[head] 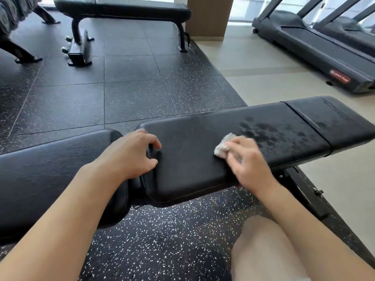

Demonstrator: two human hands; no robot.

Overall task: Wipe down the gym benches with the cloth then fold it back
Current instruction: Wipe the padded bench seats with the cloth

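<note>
A black padded gym bench [203, 138] runs across the middle of the view, with a separate pad section on the left and a short one at the far right. My right hand [246, 159] holds a small bunched white cloth [224, 146] against the middle pad. Dark damp blotches mark the pad just right of the cloth. My left hand [132, 153] grips the left end of the middle pad, fingers curled over its edge at the gap between the pads. A second black bench [129, 7] stands at the back.
Black speckled rubber tiles [132, 88] cover the floor around the benches. A treadmill [316, 43] stands on pale flooring at the back right. A beige pillar [209, 17] rises behind the far bench. My knee [263, 250] shows at the bottom right.
</note>
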